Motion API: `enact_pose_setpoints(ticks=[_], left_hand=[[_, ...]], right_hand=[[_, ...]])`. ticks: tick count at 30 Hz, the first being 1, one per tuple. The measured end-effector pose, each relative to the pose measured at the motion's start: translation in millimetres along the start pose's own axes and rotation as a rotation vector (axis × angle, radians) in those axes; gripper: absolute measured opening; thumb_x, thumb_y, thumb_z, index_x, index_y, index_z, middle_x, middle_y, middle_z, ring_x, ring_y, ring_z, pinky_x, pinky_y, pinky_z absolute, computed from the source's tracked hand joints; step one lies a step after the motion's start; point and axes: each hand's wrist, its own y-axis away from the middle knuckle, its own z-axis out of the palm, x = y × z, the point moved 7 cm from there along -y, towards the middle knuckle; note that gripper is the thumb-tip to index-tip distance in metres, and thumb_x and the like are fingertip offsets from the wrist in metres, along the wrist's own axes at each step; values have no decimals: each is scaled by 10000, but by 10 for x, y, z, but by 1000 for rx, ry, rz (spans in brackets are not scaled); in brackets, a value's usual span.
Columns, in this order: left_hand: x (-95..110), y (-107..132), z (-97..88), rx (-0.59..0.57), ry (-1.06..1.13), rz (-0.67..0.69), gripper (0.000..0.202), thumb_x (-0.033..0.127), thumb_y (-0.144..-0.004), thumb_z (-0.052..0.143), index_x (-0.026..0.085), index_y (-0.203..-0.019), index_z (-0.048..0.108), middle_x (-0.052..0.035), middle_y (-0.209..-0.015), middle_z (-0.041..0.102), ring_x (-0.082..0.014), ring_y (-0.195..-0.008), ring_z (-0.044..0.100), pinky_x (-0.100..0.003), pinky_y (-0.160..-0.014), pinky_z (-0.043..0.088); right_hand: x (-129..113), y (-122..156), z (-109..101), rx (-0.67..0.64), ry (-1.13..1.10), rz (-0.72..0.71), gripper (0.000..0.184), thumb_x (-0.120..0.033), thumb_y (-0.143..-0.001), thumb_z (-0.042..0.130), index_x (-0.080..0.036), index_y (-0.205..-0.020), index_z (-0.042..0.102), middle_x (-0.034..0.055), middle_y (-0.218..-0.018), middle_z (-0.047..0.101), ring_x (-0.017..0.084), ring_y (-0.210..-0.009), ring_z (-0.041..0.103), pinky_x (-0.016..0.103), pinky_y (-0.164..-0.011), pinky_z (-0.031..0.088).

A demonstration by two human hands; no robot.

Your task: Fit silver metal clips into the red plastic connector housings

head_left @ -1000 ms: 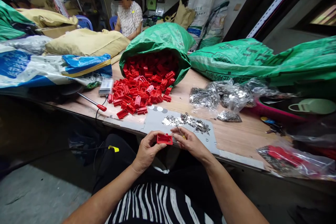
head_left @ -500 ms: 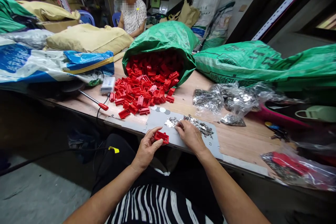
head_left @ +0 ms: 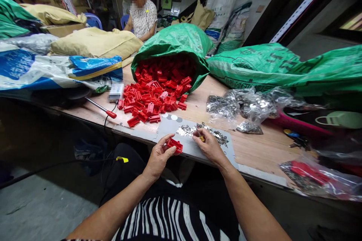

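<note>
My left hand (head_left: 158,155) pinches a small red plastic housing (head_left: 174,145) at the table's near edge. My right hand (head_left: 208,145) is closed just to its right, holding a thin tool with a yellow tip (head_left: 201,138), over a grey metal plate (head_left: 181,135). A scatter of small shiny metal pieces (head_left: 198,131) lies on that plate right by my right fingers. Behind it, a pile of red housings (head_left: 152,99) spills out of an open green sack (head_left: 175,43).
Clear bags of metal pieces (head_left: 243,107) lie at right, with more green sacks (head_left: 283,67) behind. A red-handled tool (head_left: 100,108) and blue-white sacks (head_left: 56,71) sit at left. Another bag of parts (head_left: 316,175) is at the right front. A seated person (head_left: 140,11) works at the far end.
My right hand reached onto the metal pieces on the plate, then drew back a little toward the red housing. The left hand keeps holding the housing, now tilted.
</note>
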Motion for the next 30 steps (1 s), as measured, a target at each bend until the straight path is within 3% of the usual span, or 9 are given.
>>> enact_pose_setpoints(ticks=[6, 12, 20, 23, 30], left_hand=[[9, -13, 32, -1, -4, 23, 402, 296, -778, 703, 227, -1151, 571, -25, -1038, 586, -151, -870, 652, -299, -775, 567], [20, -8, 88, -26, -21, 2, 401, 296, -778, 699, 213, -1156, 593, -30, -1013, 618, -138, -863, 612, -268, -764, 539], [69, -2, 165, -39, 37, -73, 450, 301, -744, 725, 191, -1172, 637, -45, -934, 685, -149, -819, 631, -265, -743, 489], [81, 1, 189, -57, 40, -65, 435, 294, -744, 722, 194, -1162, 650, -43, -937, 696, -146, -816, 627, -264, -747, 479], [41, 12, 201, -81, 33, -70, 414, 271, -759, 709, 178, -1157, 638, -63, -957, 712, -178, -894, 647, -295, -804, 482]], right_hand=[[-212, 203, 66, -123, -159, -38, 222, -362, -841, 576, -202, -962, 670, 37, -886, 674, 188, -798, 586, 301, -720, 446], [-480, 366, 93, -105, -112, -127, 123, -328, -848, 599, -215, -833, 647, 24, -740, 642, 161, -624, 530, 291, -606, 428], [-576, 430, 132, -209, -141, -300, 96, -271, -875, 586, -229, -851, 669, 53, -835, 649, 188, -764, 593, 310, -683, 460], [-541, 448, 156, -240, -165, -282, 88, -285, -869, 600, -232, -860, 670, 43, -830, 643, 176, -741, 580, 297, -665, 444], [-326, 465, 158, -213, -280, -61, 176, -349, -790, 685, -220, -873, 599, -25, -712, 577, 114, -557, 424, 254, -543, 361]])
